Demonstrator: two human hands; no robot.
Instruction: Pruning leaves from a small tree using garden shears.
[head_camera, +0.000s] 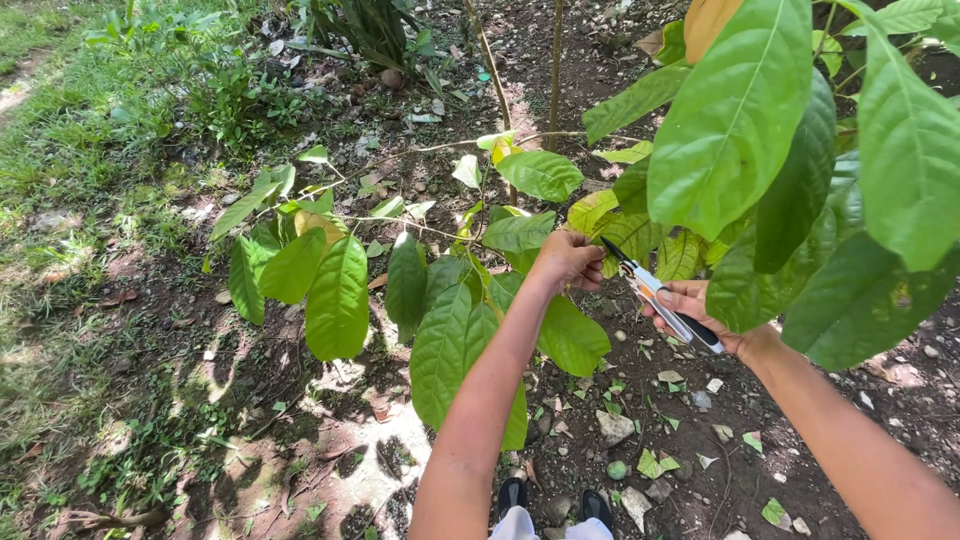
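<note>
Green twig (560, 238) pinched in your left hand (568, 262), shears (662, 300) gripped in your right hand (700, 310): blades close beside your fingers (590, 272) could nick them.

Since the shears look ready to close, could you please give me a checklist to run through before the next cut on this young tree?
1. Left hand grips the branch: ok.
2. Right hand holds the pruning shears firmly: ok.
3. Blade tips point at the stem beside the left hand: ok.
4. Left-hand fingers clear of the blades: not ok, they sit very close.
5. Blades open around the stem: cannot tell, leaves crowd the tips.
6. Feet steady on the stony soil: ok.
</note>
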